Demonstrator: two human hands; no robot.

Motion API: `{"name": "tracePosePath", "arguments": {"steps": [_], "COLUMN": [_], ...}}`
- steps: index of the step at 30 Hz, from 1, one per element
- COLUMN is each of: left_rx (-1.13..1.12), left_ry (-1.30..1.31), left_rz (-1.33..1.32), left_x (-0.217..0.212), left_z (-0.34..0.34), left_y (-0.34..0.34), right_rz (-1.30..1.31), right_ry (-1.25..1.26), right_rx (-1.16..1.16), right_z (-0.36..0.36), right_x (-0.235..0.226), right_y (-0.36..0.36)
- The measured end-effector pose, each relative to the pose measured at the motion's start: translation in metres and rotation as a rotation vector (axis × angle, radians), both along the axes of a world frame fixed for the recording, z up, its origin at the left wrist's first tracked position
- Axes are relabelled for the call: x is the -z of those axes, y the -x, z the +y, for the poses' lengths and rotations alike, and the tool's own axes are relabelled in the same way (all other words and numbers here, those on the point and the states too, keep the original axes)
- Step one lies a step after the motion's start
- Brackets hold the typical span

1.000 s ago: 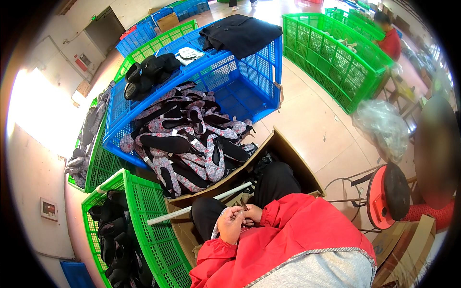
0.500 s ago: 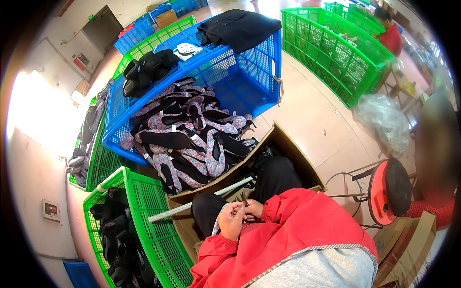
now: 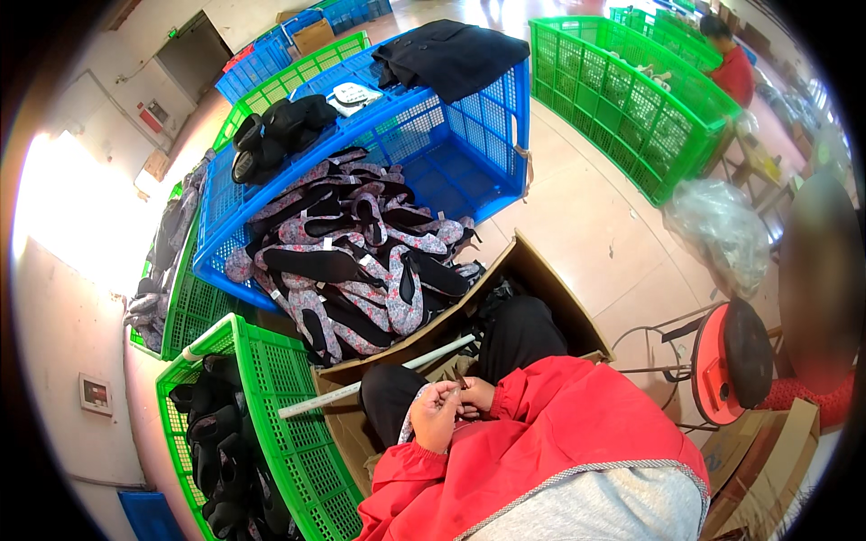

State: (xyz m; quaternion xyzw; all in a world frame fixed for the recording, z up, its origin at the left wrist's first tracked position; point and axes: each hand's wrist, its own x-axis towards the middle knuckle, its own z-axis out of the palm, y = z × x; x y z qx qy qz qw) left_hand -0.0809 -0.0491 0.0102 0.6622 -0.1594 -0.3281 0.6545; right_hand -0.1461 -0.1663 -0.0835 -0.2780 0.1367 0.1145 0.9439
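- Holding a dark pointed tool (image 3: 463,379), the right hand (image 3: 478,397) appears curled around it, with the tips upward, perhaps to keep them clear of the fingers.
- Left hand (image 3: 434,419): fingers bent in a pinch, touching or nearly touching the right; what lies between its fingertips is too small to tell. A strip of floral cloth (image 3: 405,433) shows just beside it, over the lap; whether it is gripped cannot be told.
- Both hands meet above the lap, probably so that the knees support the close work.
- Blue crate (image 3: 451,176): seemingly laid on its side, its opening turned toward the person, which presumably puts the floral shoes (image 3: 316,264) within easy reach.
- Upper side of this crate: serves as a shelf for black shoes (image 3: 280,131), a white flat object (image 3: 352,96) and a black garment (image 3: 451,56).
- Cardboard box (image 3: 559,288): open around the knees, likely placed to catch what drops; a white tube (image 3: 320,400) lies slanted across it.
- Green crate (image 3: 289,442): near the left side, holding dark shoes (image 3: 216,451), apparently kept apart from the floral ones.
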Motion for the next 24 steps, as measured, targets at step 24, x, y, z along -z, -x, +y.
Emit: {"name": "tracePosePath", "arguments": {"steps": [24], "left_rx": [0.025], "left_ry": [-0.089], "left_rz": [-0.433], "left_x": [-0.023], "left_z": [0.004], "left_y": [-0.003], "right_rz": [-0.019], "right_ry": [0.097], "right_rx": [-0.046], "right_z": [-0.007], "right_x": [-0.028], "right_y": [-0.002]}}
